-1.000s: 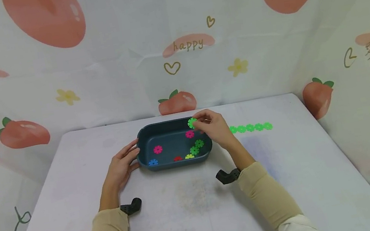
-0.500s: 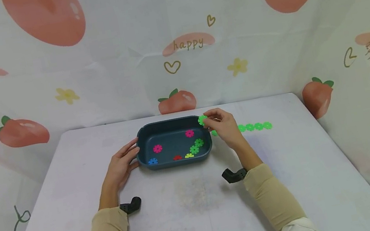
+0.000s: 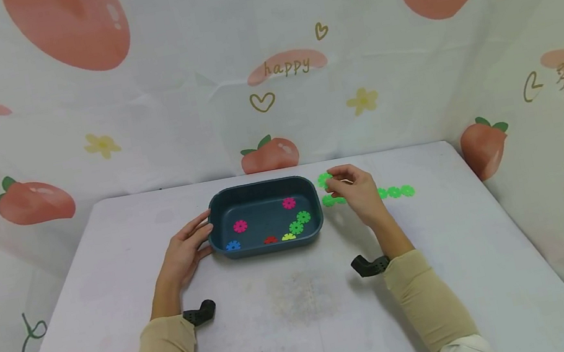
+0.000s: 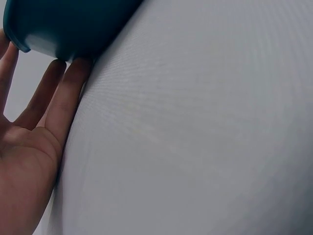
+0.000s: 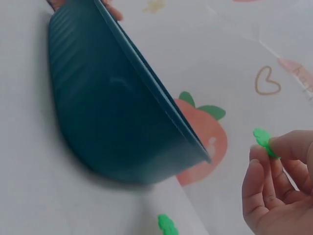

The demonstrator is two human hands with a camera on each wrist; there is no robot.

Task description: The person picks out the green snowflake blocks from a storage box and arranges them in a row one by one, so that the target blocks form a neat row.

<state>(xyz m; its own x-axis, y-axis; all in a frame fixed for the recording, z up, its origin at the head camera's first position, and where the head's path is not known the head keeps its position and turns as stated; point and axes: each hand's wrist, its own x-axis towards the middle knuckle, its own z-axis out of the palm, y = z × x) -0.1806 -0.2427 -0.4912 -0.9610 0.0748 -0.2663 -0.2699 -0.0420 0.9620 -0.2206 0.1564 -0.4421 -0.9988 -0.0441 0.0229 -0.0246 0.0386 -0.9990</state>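
- The held green piece [image 3: 324, 180] is pinched between the thumb and fingers of the right hand [image 3: 355, 191]; it is held past the right end of the tray [image 3: 269, 249], apart from the rim, above the table.
- The tray's left end is touched by the left hand [image 3: 181, 258], whose fingers are stretched out along the wall and not wrapped round it.
- The tray is set near the table's far edge, where the tabletop [image 3: 262, 318] is met by the printed cloth [image 3: 184, 136]; only a narrow strip is left behind it.
- A wide stretch of tabletop is seen in front of the tray, between the 2 forearms; the table's left and right edges are well apart from both hands.
- The way to the right is lined by a row of green pieces [image 3: 394, 192], begun just beside the tray's right end; its middle is hidden by the right hand, with 2 pieces seen to the left and 3 to the right.
- Inside the tray, 2 pink pieces [image 3: 240, 226] and 2 green pieces [image 3: 296, 227] are seen; a blue piece [image 3: 232, 245], a red piece [image 3: 270, 240] and a yellow piece [image 3: 288, 236] are partly covered by the front wall.
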